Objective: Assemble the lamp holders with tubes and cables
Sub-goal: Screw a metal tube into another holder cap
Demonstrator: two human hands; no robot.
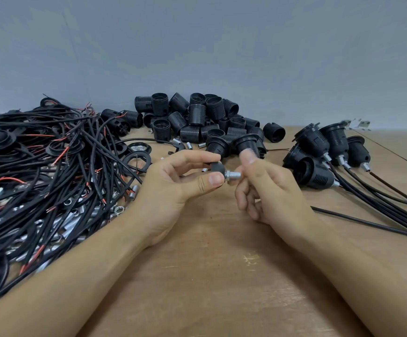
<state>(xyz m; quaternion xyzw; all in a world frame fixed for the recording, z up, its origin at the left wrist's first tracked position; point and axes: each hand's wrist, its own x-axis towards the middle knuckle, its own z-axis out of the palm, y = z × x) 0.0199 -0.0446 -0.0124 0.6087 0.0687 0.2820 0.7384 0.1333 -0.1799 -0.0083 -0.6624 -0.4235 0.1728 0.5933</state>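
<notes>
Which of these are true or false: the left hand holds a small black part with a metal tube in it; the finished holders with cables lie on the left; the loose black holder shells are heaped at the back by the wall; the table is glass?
1. The left hand pinches a small black plastic cap with a threaded silver metal tube sticking out of it. True.
2. The black lamp holders already fitted with cables lie on the left. False: they lie on the right; the tangled black and red cables are on the left.
3. The loose ribbed black holder shells are heaped at the back by the wall. True.
4. The table is glass. False: it is a brown wooden table.
</notes>
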